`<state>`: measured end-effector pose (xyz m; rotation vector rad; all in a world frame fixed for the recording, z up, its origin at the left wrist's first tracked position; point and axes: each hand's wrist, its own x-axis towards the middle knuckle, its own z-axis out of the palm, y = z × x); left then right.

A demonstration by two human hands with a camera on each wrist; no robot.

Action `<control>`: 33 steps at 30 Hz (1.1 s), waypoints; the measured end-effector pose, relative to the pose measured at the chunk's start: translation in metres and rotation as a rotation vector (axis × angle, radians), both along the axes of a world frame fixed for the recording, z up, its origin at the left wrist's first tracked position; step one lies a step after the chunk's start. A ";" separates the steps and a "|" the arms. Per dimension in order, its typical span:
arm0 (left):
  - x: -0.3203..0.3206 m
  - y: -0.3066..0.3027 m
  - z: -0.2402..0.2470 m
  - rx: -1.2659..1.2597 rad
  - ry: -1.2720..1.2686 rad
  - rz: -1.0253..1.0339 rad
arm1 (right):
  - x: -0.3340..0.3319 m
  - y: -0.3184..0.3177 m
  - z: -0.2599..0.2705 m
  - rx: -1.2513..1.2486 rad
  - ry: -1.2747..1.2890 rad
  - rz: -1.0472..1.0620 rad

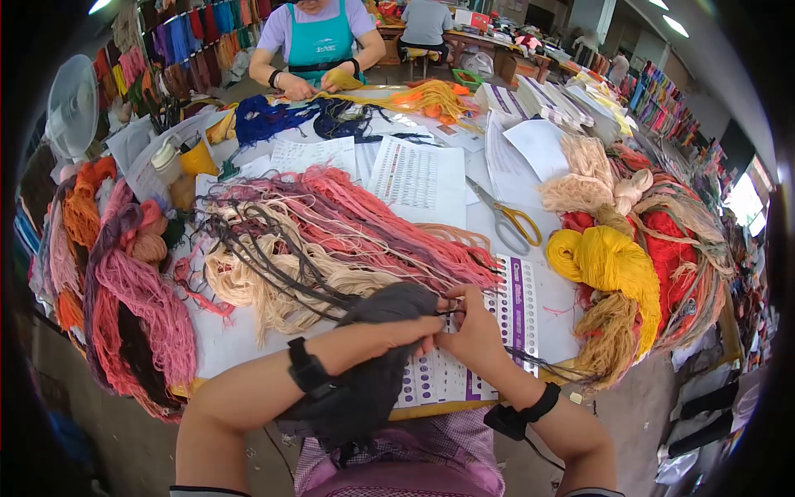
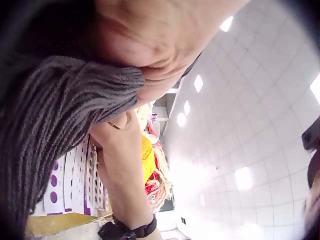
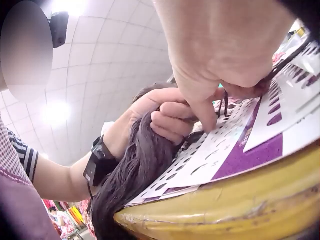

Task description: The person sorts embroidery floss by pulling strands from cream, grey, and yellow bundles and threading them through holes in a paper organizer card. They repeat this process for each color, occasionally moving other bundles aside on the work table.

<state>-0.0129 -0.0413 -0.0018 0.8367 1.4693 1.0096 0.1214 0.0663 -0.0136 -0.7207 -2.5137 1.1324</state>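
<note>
A thick dark grey skein of thread [image 1: 360, 406] hangs over the table's front edge, and my left hand [image 1: 393, 333] grips it with the fingers curled round it, as the right wrist view shows. Just to the right, my right hand [image 1: 476, 335] pinches a few thin dark strands between thumb and fingers. The two hands almost meet. Under them lie white-and-purple cards [image 1: 519, 306] punched with rows of holes. Loose dark strands [image 1: 542, 364] trail rightward past my right wrist. In the left wrist view the skein [image 2: 60, 110] fills the left side.
Pink and cream threads [image 1: 323, 224] spread across the table, with scissors [image 1: 509, 222] and printed sheets [image 1: 416, 178] behind. Yellow and red skeins [image 1: 609, 265] are heaped at right, pink ones [image 1: 145, 290] at left. Opposite, a person in a green apron [image 1: 319, 45] handles yellow thread.
</note>
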 end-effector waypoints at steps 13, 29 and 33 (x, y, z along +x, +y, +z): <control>-0.088 -0.086 0.046 0.040 -0.219 0.579 | -0.003 0.007 0.005 -0.045 -0.077 0.075; -0.132 -0.170 0.069 0.504 -0.118 1.179 | 0.050 0.004 0.029 0.621 0.149 0.547; -0.039 -0.130 0.101 0.491 -0.400 0.913 | 0.100 0.004 0.025 0.679 -0.177 0.616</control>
